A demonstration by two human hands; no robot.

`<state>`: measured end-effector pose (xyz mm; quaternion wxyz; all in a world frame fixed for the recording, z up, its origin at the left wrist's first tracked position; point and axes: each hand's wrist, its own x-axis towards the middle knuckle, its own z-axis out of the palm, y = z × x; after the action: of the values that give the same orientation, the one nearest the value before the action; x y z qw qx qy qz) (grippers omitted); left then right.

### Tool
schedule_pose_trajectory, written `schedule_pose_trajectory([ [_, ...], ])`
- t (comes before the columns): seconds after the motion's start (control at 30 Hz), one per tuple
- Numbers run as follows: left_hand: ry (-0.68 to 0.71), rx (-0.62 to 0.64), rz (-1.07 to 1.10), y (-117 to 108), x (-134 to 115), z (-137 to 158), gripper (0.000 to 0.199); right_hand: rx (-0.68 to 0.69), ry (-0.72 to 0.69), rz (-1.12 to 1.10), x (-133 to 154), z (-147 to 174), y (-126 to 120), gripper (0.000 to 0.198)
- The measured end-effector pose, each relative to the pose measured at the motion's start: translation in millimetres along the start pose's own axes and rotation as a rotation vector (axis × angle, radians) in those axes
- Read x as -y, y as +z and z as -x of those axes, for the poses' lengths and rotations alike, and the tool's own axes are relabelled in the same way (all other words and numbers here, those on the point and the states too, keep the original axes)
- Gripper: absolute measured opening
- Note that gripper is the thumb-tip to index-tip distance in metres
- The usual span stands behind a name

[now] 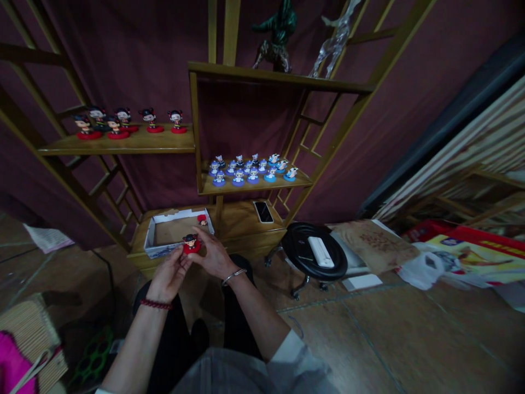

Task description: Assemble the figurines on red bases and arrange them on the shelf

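Note:
Between my two hands is a small figurine (191, 243) with black hair buns and a red round base. My left hand (169, 273) has its fingers at the base's left side. From the right, my right hand (213, 253) grips the base with thumb and fingers. Just beyond my hands, a shallow white cardboard box (158, 251) sits on the low wooden shelf; another red-based figurine (202, 220) lies in its right corner. On the upper left shelf (123, 144) stand several similar black-haired figurines (148, 119).
Several small purple and blue figurines (238, 176) stand on the middle shelf. A phone (263, 212) lies on the low shelf. On the right are a black wheeled stool (295, 249) with a white object on it, and a plastic bag (422, 269). Statues (279, 33) stand up top.

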<state>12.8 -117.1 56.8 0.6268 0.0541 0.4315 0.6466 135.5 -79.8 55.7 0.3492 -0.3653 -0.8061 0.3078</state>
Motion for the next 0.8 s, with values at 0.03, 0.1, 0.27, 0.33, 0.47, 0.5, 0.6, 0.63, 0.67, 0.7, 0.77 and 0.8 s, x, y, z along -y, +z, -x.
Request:
schedule_pose_trajectory([
  [0.03, 0.025, -0.001, -0.017, 0.7, -2.1, 1.3, 0.02, -0.003, -0.004, -0.002, 0.7, -0.9, -0.6, 0.068],
  [0.1, 0.069, 0.003, -0.057, 1.7, -6.5, 4.5, 0.022, -0.007, -0.013, -0.002, 2.8, -3.2, -2.0, 0.068],
  [0.27, 0.162, 0.068, -0.198, 2.1, -15.8, 12.2, 0.02, -0.033, -0.033, 0.014, 10.7, -10.6, -5.7, 0.069],
  [0.33, 0.196, 0.083, -0.246, 2.3, -18.4, 14.8, 0.022, -0.032, -0.036, 0.02, 13.9, -13.4, -6.8, 0.07],
  [0.47, 0.25, 0.083, -0.317, 3.6, -22.4, 17.7, 0.031, -0.035, -0.034, 0.029, 18.9, -18.6, -7.7, 0.072],
  [0.5, 0.264, 0.077, -0.331, 4.2, -23.4, 17.8, 0.031, -0.034, -0.037, 0.031, 20.1, -20.0, -7.8, 0.072],
  [0.6, 0.301, 0.061, -0.351, 6.1, -27.0, 16.7, 0.029, -0.032, -0.049, 0.038, 24.0, -24.5, -8.7, 0.071],
  [0.63, 0.31, 0.063, -0.349, 6.9, -28.5, 16.3, 0.028, -0.033, -0.049, 0.035, 25.5, -26.1, -9.2, 0.071],
  [0.67, 0.317, 0.067, -0.344, 7.7, -30.0, 15.9, 0.027, -0.033, -0.049, 0.03, 27.0, -27.8, -9.8, 0.071],
  [0.7, 0.32, 0.073, -0.337, 8.7, -31.7, 15.7, 0.026, -0.031, -0.05, 0.025, 28.5, -29.5, -10.4, 0.071],
  [0.77, 0.322, 0.075, -0.323, 10.9, -35.0, 15.9, 0.025, -0.027, -0.057, 0.018, 31.1, -32.9, -11.7, 0.071],
  [0.8, 0.322, 0.072, -0.319, 12.1, -36.7, 16.3, 0.024, -0.025, -0.061, 0.018, 32.3, -34.6, -12.3, 0.071],
])
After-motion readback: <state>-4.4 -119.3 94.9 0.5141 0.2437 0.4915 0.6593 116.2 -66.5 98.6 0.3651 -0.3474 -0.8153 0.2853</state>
